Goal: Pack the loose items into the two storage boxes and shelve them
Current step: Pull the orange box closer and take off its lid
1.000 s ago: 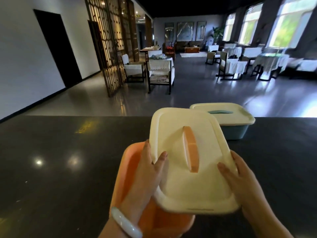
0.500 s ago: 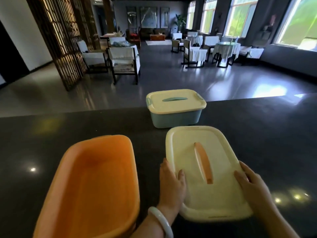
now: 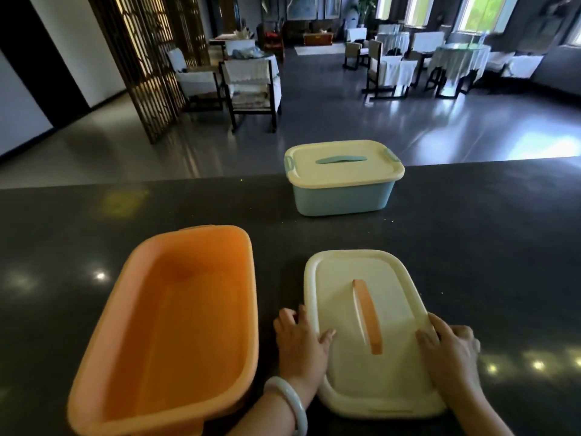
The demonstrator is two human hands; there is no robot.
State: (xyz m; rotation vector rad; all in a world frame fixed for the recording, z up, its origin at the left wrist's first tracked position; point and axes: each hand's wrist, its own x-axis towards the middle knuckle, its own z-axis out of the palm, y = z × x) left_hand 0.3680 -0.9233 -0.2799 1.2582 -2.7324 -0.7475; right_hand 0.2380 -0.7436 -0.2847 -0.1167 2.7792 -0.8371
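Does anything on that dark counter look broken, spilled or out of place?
Nothing looks damaged or spilled. The orange box stands open and empty, with its cream lid flat on the counter beside it, the left hand and right hand resting on its edges. The blue box behind stands closed.

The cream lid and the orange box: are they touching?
Apart. The head view shows dark counter between the lid and the orange box.
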